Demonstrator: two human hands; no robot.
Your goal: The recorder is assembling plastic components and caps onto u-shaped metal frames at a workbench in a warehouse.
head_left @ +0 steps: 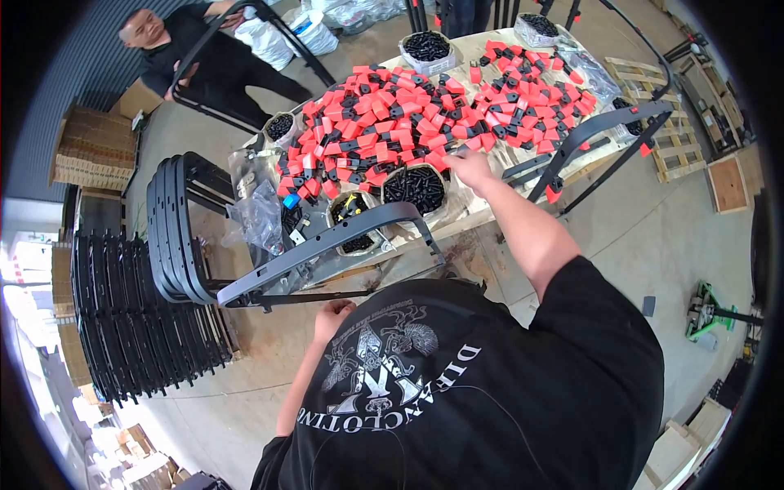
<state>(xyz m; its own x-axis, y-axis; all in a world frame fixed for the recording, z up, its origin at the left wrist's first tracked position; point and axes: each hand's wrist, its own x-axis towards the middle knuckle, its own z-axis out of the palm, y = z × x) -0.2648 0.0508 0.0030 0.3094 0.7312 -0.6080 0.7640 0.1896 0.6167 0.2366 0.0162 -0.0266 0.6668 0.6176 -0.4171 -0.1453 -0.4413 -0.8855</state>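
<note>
My right hand (468, 166) is out over the heap of red-and-black plastic clips (408, 122), fingers curled, can't tell if gripping. My left hand (333, 314) is closed around the curved grey metal frame (327, 245) near my chest.

Your counter (482, 214) carries a heap of red-and-black clips (408, 122); the tubs (414, 188) hold what look like black screws. The curved frame (327, 245) is dark grey.

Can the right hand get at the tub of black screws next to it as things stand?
Probably yes. The right hand rests at the edge of the red clip pile, right beside the open-topped tub of black screws, with nothing lying between them.
</note>
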